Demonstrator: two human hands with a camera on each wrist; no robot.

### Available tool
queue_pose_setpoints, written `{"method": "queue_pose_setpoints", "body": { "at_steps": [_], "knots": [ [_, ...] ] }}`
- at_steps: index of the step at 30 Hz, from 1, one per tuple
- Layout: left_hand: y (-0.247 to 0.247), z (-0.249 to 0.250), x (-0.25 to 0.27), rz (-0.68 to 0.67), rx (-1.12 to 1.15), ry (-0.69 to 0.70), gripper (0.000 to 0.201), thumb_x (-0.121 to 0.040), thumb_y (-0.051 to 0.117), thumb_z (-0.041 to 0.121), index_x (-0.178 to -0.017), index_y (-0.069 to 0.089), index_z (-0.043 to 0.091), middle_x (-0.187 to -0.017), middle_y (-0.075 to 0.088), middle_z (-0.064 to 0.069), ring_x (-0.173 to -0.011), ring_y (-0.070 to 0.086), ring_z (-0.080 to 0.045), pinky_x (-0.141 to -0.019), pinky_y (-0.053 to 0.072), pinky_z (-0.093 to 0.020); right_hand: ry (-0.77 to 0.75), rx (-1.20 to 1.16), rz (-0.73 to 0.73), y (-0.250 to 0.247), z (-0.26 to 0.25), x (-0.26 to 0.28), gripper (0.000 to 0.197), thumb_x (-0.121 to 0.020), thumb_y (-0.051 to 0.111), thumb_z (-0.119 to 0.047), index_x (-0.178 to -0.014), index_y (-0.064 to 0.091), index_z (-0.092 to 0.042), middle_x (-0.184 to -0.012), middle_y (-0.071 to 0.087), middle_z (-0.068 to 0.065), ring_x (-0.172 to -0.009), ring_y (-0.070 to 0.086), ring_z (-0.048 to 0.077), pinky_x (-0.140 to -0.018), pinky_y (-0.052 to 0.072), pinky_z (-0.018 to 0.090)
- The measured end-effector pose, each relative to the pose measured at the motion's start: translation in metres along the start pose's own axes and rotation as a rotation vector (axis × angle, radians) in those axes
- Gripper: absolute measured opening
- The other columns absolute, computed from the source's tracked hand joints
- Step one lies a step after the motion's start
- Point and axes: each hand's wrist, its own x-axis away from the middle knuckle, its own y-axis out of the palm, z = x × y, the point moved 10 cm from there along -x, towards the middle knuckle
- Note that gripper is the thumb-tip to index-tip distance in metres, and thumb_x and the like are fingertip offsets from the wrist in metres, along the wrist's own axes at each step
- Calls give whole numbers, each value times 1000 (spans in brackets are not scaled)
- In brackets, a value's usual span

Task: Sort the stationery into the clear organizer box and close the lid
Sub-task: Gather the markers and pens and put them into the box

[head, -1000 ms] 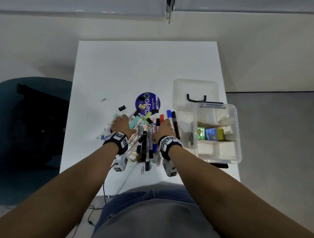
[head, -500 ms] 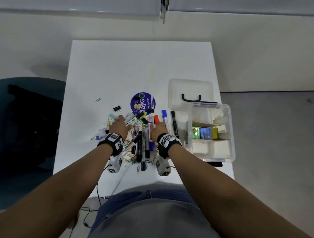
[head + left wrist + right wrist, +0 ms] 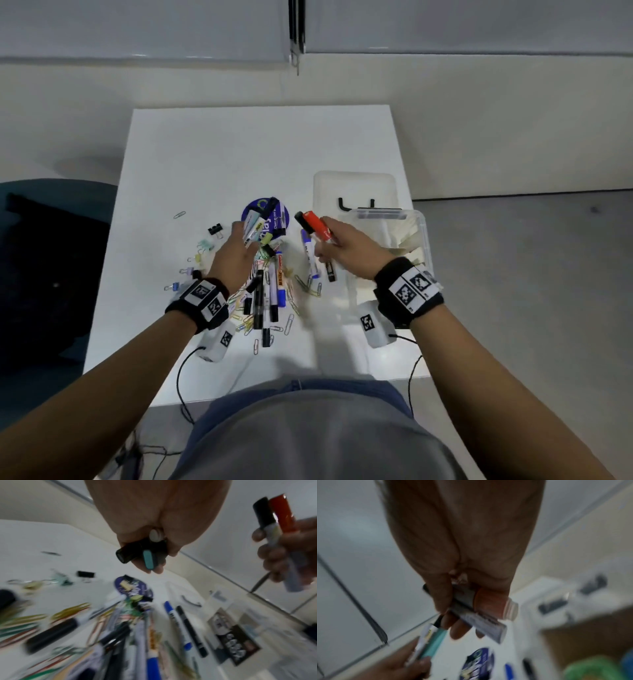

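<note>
My left hand (image 3: 239,246) is raised over the pile and grips a few markers (image 3: 254,226), among them a teal one (image 3: 148,559) and a black-capped one. My right hand (image 3: 334,240) grips a red-capped marker (image 3: 317,224) and a black-capped one (image 3: 262,513) in the air, just left of the clear organizer box (image 3: 423,236). The box lid (image 3: 354,186) lies open behind it. More markers and paper clips (image 3: 269,287) lie heaped on the white table (image 3: 239,154) between my wrists.
A round blue disc (image 3: 260,207) lies behind the pile. Binder clips (image 3: 215,229) and stray paper clips (image 3: 179,214) are scattered to the left. Coloured items (image 3: 590,669) sit in a box compartment. A dark chair (image 3: 44,274) stands left of the table.
Both hands have lifted off the pile with markers in them. The right hand has moved right towards the box; the left hand has risen over the blue disc.
</note>
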Motion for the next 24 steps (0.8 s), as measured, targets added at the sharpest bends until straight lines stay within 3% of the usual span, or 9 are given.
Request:
{"method": "queue_pose_setpoints", "body": {
  "at_steps": [2, 4, 6, 8, 10, 12, 16, 20, 24],
  "knots": [
    [14, 30, 7, -84, 5, 83, 48, -100, 42, 34, -140, 19, 20, -132, 56, -16, -114, 59, -35, -91, 48, -39, 17, 253, -87, -14, 14, 24, 19, -94, 53, -17, -112, 54, -24, -97, 63, -2, -89, 61, 22, -78, 46, 35],
    [32, 58, 18, -178, -44, 157, 52, -101, 42, 31, -145, 18, 17, -142, 47, -15, -123, 53, -32, -97, 42, -37, 86, 468, -133, -26, 40, 47, 28, -94, 50, -10, -120, 55, -20, -116, 63, 1, -104, 60, 24, -87, 45, 35],
    [50, 84, 30, -261, -99, 217, 46, -101, 43, 27, -140, 25, 12, -127, 56, -19, -110, 60, -33, -91, 45, -37, 195, 602, -168, -31, 70, 64, 40, -92, 47, -3, -128, 54, -20, -138, 55, 1, -118, 56, 25, -99, 45, 38],
    [70, 104, 41, -338, -173, 270, 39, -100, 44, 26, -134, 29, 12, -103, 62, -19, -93, 63, -35, -80, 49, -40, 329, 780, -217, -32, 99, 78, 45, -92, 43, -4, -132, 53, -22, -133, 57, 5, -118, 57, 26, -97, 46, 35],
    [87, 115, 50, -402, -232, 303, 42, -101, 43, 27, -136, 28, 11, -97, 61, -14, -85, 60, -32, -73, 48, -38, 387, 877, -250, -25, 116, 84, 41, -93, 42, -7, -130, 54, -21, -126, 61, 6, -115, 59, 27, -91, 46, 34],
    [102, 123, 57, -452, -287, 339, 41, -100, 45, 27, -135, 29, 13, -93, 58, -8, -79, 56, -28, -66, 41, -33, 370, 826, -244, -11, 126, 80, 42, -92, 42, -4, -129, 54, -21, -124, 62, 8, -114, 60, 29, -90, 47, 34],
    [119, 137, 65, -476, -422, 420, 38, -99, 47, 30, -133, 35, 19, -113, 62, -9, -88, 61, -28, -70, 47, -35, 324, 643, -162, -6, 126, 77, 38, -95, 48, -10, -132, 55, -16, -131, 60, 10, -121, 57, 31, -100, 45, 34],
    [136, 156, 72, -505, -579, 501, 39, -99, 44, 29, -135, 36, 15, -117, 60, -12, -95, 61, -31, -75, 49, -36, 391, 616, -51, -52, 140, 98, 34, -93, 45, -4, -121, 62, -12, -126, 62, 10, -115, 58, 28, -94, 44, 29],
    [172, 186, 79, -552, -743, 604, 40, -98, 42, 16, -137, 38, 14, -113, 62, -14, -98, 62, -35, -84, 52, -42, 455, 520, 174, -107, 148, 113, 32, -92, 44, -4, -111, 64, -20, -120, 63, 4, -107, 59, 23, -93, 45, 31]
  ]
}}
